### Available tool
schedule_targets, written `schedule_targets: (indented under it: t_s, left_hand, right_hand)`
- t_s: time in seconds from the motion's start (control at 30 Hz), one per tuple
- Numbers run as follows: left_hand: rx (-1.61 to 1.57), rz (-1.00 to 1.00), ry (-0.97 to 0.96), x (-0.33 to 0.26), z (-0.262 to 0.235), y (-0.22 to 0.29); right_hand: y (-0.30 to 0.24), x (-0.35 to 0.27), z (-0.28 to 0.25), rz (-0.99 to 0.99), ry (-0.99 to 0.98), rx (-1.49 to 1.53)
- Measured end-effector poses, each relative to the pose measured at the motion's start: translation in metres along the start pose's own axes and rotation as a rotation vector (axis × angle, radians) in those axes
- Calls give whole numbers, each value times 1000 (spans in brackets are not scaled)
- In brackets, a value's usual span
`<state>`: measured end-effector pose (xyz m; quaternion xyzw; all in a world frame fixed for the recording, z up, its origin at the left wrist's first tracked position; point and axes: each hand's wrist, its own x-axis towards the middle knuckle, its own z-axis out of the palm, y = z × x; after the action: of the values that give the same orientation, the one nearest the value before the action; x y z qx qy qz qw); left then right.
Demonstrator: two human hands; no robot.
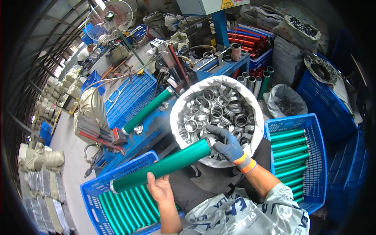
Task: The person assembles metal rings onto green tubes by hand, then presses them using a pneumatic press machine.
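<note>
A shiny green metal tube (166, 163) lies slantwise across my lap, its right end higher. My bare left hand (160, 189) grips it from below near the left end, which carries a silver ring. At the other end, my right hand (228, 146), in a grey-blue glove with an orange cuff, pinches a silver metal ring (211, 141) against the tube's mouth; the fingers partly hide how far it sits on. Just beyond is a white-lined tub (253, 102) heaped with loose metal rings (216, 111). A second green tube (147, 111) rests in the blue bench machine.
Blue crates of green tubes stand at lower left (87, 197) and right (320, 164). A blue workbench (147, 135) with clamps and hoses runs along the left. Behind are a standing fan (109, 17), upright tubes (257, 86) and a small sack (288, 100). Another person (84, 54) sits far off.
</note>
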<state>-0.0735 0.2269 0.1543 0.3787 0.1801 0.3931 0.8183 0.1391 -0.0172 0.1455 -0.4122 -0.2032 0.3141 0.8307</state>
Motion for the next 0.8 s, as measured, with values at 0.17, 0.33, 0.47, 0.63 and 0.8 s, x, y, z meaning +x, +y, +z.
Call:
schedule_targets:
  t_s: [0.17,0.33,0.47,0.63,0.8]
  left_hand:
    - [3,0,9,4,-8,-2]
    - [28,8,21,10,-19,-7]
    - [13,-10,13,16,-24,-11]
    - [41,55,-36,24,-26,-17]
    - [-25,29,49,41,-47,-12]
  right_hand:
    - [8,5,1,-56,44,-239]
    - [-1,9,16,36,107,-355]
    - [0,13,16,43,99,-303]
    - [1,38,18,7,99,-439]
    - [-7,66,38,271,-45,-311]
